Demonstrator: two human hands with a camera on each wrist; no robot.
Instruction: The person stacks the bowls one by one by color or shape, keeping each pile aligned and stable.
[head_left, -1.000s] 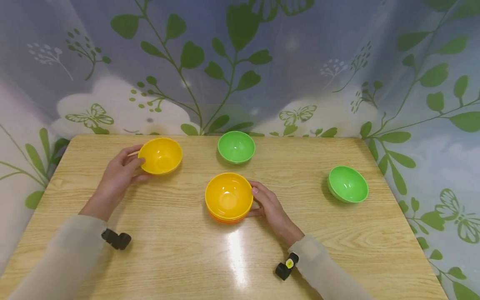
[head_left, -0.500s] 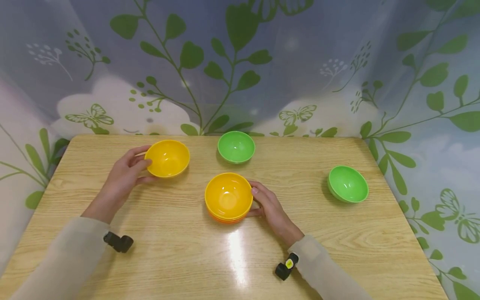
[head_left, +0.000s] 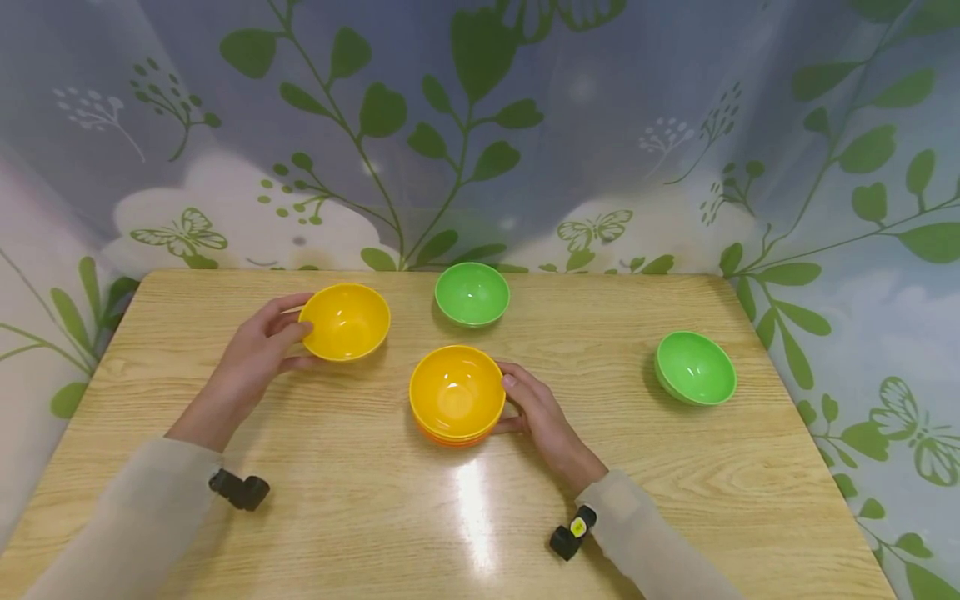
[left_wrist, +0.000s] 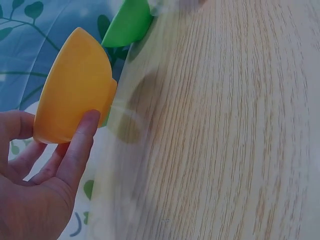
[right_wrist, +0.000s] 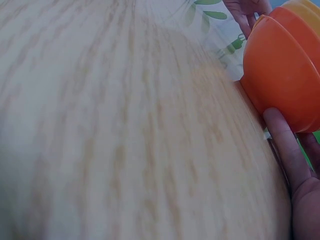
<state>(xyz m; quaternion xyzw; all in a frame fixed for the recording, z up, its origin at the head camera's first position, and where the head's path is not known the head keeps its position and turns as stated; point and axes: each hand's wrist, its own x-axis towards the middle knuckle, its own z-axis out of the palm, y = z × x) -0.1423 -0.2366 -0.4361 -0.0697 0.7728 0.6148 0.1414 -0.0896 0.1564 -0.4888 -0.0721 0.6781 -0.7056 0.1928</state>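
Observation:
My left hand (head_left: 258, 350) pinches the left rim of a yellow bowl (head_left: 346, 322), thumb at the rim and fingers beneath. In the left wrist view this bowl (left_wrist: 75, 90) hangs above the table, its shadow falling on the wood. At the centre stands a stack of nested bowls, a yellow bowl (head_left: 457, 392) on top and orange bowls (head_left: 455, 440) below. My right hand (head_left: 543, 417) holds the stack from its right side, thumb on the upper rim. The right wrist view shows fingers (right_wrist: 282, 137) against the lowest orange bowl (right_wrist: 280, 70).
A green bowl (head_left: 472, 294) stands near the table's back edge, behind the stack. Another green bowl (head_left: 696, 368) is at the right. The wooden table (head_left: 360, 517) meets a curtain (head_left: 585, 150) printed with leaves at its back edge.
My left hand has moved right and slightly nearer with the yellow bowl, closer to the stack. My right hand and the stack have stayed in place.

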